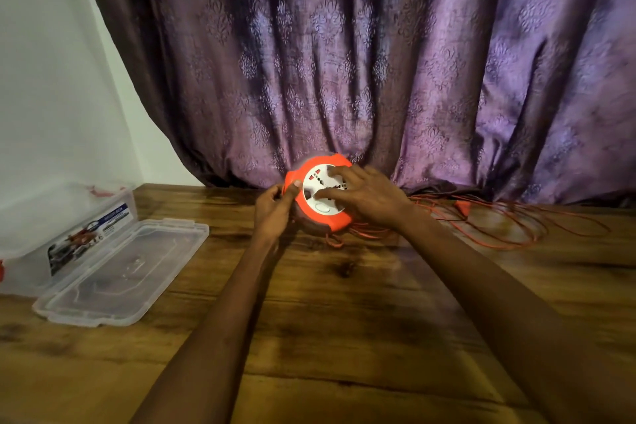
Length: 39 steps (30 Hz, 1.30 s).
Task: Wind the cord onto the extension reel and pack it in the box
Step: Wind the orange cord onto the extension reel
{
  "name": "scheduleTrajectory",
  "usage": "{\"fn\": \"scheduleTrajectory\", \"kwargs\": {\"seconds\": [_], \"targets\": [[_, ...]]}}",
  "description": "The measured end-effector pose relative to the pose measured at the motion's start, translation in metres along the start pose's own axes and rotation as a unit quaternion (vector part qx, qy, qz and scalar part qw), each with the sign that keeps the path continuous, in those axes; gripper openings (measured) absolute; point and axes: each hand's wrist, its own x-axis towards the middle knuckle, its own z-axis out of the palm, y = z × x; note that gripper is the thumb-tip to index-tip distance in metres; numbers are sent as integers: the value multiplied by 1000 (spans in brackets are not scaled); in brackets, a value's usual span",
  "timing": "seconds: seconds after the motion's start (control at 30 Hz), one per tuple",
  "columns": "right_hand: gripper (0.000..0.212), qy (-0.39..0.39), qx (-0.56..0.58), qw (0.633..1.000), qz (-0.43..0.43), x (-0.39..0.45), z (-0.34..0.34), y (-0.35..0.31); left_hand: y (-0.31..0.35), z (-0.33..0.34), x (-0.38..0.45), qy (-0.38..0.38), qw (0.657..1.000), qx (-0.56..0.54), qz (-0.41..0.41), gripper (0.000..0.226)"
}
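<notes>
The orange extension reel [311, 213] with a white socket face is tilted up off the wooden table [309, 320], near the curtain. My left hand [273, 213] grips its left rim, thumb on the orange edge. My right hand [364, 196] lies spread over the socket face, fingers fairly straight and pressing on it. The thin orange cord [499, 227] lies in loose loops on the table to the right, with its orange plug [463, 207] among them. The clear plastic box [65, 234] stands at the far left, its lid [120, 272] lying flat beside it.
A purple patterned curtain [378, 62] hangs right behind the reel and rests on the table's back edge. A white wall [41, 79] is at the left. The box carries a printed label and holds something red inside.
</notes>
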Motion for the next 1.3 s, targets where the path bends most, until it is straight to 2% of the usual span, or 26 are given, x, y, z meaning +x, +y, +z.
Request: {"fn": "scheduleTrajectory", "kwargs": {"seconds": [0.1,0.2,0.3,0.37,0.43,0.5,0.57,0.63,0.67,0.7,0.77,0.83,0.9,0.93,0.97,1.0,1.03,1.1,1.13,1.2,1.3], "targets": [[55,-34,-68,997,-7,0,-4,2,1,7,-3,-16,1000,13,19,14],[61,-23,-68,997,40,-1,-4,-2,3,18,-8,-15,999,13,27,12],[62,30,-22,988,150,1,-4,-9,4,26,-13,-9,1000,3,25,17],[61,52,35,968,242,6,-3,-18,7,28,-16,-13,1000,-6,17,24],[64,47,125,922,363,13,-3,-26,6,30,-20,-21,1000,-10,12,30],[71,28,241,837,491,19,-5,-26,6,32,-23,-31,999,-14,1,31],[71,19,398,739,543,23,-8,-21,7,33,-24,-40,999,-32,-19,26],[65,23,532,657,534,24,-2,-21,8,34,-23,-40,998,-38,-30,24],[62,29,561,634,531,23,2,-22,8,34,-24,-37,998,-42,-32,24],[60,30,570,629,527,23,6,-23,8,33,-24,-33,998,-47,-34,24],[56,30,554,651,517,19,14,-24,7,32,-26,-22,996,-69,-44,20],[52,50,466,706,532,15,18,-20,7,29,-26,-13,994,-87,-58,20],[42,132,382,750,524,7,22,-11,8,22,-22,-14,993,-97,-66,27],[42,167,381,759,501,5,23,-7,9,18,-20,-19,991,-108,-71,27],[51,181,420,753,473,4,24,-3,9,15,-18,-27,989,-120,-78,24],[58,177,495,724,446,4,23,2,9,12,-17,-38,988,-123,-85,20],[59,161,578,680,421,3,21,5,9,10,-16,-50,987,-122,-93,16],[46,116,694,599,381,-2,19,8,6,7,-15,-71,984,-122,-106,10],[41,104,716,579,377,-5,20,9,5,7,-15,-78,982,-130,-111,8],[40,120,718,561,393,-13,27,11,4,8,-15,-82,977,-154,-123,15],[42,175,712,523,434,-25,36,15,5,8,-13,-91,967,-171,-166,40]]}}
